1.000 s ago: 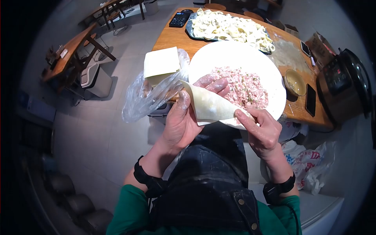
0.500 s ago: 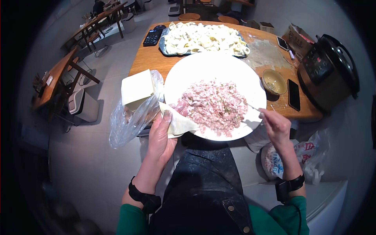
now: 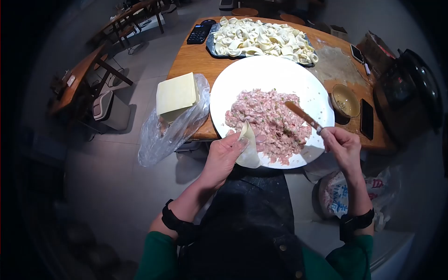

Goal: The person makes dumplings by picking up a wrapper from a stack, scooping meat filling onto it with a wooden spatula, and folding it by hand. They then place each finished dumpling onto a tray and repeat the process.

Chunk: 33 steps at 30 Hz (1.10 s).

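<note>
The wrapper is over the plate's 7 o'clock edge, pinched between the left hand's thumb and fingers. The right hand, at 4 o'clock, has its fingers closed around the spreader, the blade over the minced meat. Around the plate, the dumplings lie at 12 o'clock, the bowl at 3, the wrapper stack at 10.

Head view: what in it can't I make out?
All in the head view:
Left hand: some fingers, hidden behind the wrapper.
Spatula: its handle, mostly covered by the right hand.
Tray: its middle, under the dumplings.
Calculator: key labels, too small.
Cooker: panel markings, too dark.
</note>
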Available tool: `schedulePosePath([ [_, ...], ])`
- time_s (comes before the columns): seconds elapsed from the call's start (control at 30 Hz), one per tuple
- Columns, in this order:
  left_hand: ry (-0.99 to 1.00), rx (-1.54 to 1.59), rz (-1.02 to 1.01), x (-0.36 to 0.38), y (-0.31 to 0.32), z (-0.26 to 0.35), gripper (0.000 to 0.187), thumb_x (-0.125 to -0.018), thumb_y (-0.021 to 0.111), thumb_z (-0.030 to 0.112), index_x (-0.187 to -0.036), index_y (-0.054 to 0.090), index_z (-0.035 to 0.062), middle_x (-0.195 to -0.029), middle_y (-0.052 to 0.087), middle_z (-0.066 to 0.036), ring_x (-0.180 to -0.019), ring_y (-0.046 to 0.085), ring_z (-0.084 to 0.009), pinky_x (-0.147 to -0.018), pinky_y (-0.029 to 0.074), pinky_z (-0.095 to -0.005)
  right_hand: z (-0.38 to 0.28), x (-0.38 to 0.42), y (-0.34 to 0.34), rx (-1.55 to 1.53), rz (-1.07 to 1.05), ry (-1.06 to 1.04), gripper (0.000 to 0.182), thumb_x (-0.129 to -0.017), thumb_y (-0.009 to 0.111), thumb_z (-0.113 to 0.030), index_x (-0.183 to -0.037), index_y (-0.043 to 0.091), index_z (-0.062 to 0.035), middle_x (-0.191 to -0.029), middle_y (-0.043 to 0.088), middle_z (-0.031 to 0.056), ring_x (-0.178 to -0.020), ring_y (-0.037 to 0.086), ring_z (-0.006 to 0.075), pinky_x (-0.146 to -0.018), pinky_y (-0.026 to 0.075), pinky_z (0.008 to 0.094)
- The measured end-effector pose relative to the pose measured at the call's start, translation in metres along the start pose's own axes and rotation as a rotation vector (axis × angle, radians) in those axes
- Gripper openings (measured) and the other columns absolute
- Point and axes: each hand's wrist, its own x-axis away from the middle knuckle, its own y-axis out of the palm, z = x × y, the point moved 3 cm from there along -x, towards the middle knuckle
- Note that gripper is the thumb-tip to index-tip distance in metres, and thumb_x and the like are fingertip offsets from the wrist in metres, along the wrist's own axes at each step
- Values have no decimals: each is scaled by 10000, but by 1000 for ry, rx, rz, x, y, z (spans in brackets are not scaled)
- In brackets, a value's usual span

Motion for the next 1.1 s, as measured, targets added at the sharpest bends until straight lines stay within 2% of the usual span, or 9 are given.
schedulePosePath([
  [0.1, 14, -99, -46, 2, 5, 5, 301, -940, 473, 107, -1197, 525, -40, -1090, 624, -105, -964, 600, -145, -854, 464, -265, -7, 21, 48, -119, -228, 127, 183, -867, 619, -137, -826, 662, 36, -582, 515, -51, -559, 455, 15, -495, 354, 171],
  [0.23, 27, -16, -31, 6, 9, 14, 329, -945, 476, 142, -1223, 506, -33, -1095, 623, -106, -1011, 580, -154, -890, 446, -273, 9, 14, 56, -176, -131, 119, 148, -858, 625, -124, -836, 655, 19, -599, 521, -47, -552, 441, 14, -503, 358, 175],
  [0.3, 50, 280, -48, 9, 10, 12, 388, -950, 468, 183, -1290, 429, 0, -1208, 558, -109, -1120, 523, -181, -965, 409, -320, -3, 30, 69, -348, -26, 108, 152, -826, 659, -132, -898, 627, -2, -657, 532, -53, -578, 431, 11, -527, 367, 173],
  [0.37, 69, 501, -62, 6, 13, 11, 407, -953, 452, 184, -1320, 370, 30, -1274, 493, -107, -1175, 477, -191, -1004, 389, -358, -10, 45, 95, -360, -111, 157, 372, -707, 767, -119, -996, 559, -12, -814, 545, -44, -722, 492, 19, -652, 406, 161],
  [0.57, 58, 885, -120, 10, 19, 0, 395, -964, 403, 211, -1351, 338, 171, -1334, 435, -24, -1272, 375, -197, -1076, 317, -447, -20, 52, 142, -797, 16, 276, 424, -737, 736, -66, -1092, 505, -27, -890, 565, -17, -770, 525, 33, -684, 429, 175],
  [0.67, 132, 1095, -180, 10, 15, 1, 356, -964, 399, 184, -1320, 393, 172, -1300, 471, -22, -1269, 377, -189, -1075, 318, -439, -21, 48, 147, -954, -7, 300, 321, -781, 692, -48, -1066, 547, -24, -789, 553, -48, -606, 445, 8, -528, 349, 149],
  [0.83, 142, 1276, -249, 12, 18, 2, 275, -963, 405, 164, -1233, 437, 121, -1239, 502, -29, -1245, 413, -209, -1062, 349, -406, -22, 51, 158, -1028, 6, 308, 266, -794, 686, -56, -1039, 591, -15, -769, 559, -47, -559, 406, -2, -477, 294, 150],
  [0.97, 169, 1174, -149, 8, 13, -3, 291, -963, 406, 150, -1248, 419, 92, -1225, 507, -54, -1201, 455, -205, -1041, 374, -394, -21, 48, 152, -944, 228, 114, 207, -840, 645, -63, -1036, 641, 3, -829, 633, 12, -615, 468, 6, -501, 347, 153],
  [1.1, 180, 697, -30, 10, 13, 1, 267, -956, 433, 123, -1194, 484, 16, -1117, 573, -97, -1041, 569, -199, -927, 450, -346, -20, 32, 135, -749, 269, -53, 226, -830, 628, -30, -1049, 632, 22, -859, 655, 65, -688, 565, 70, -584, 436, 215],
])
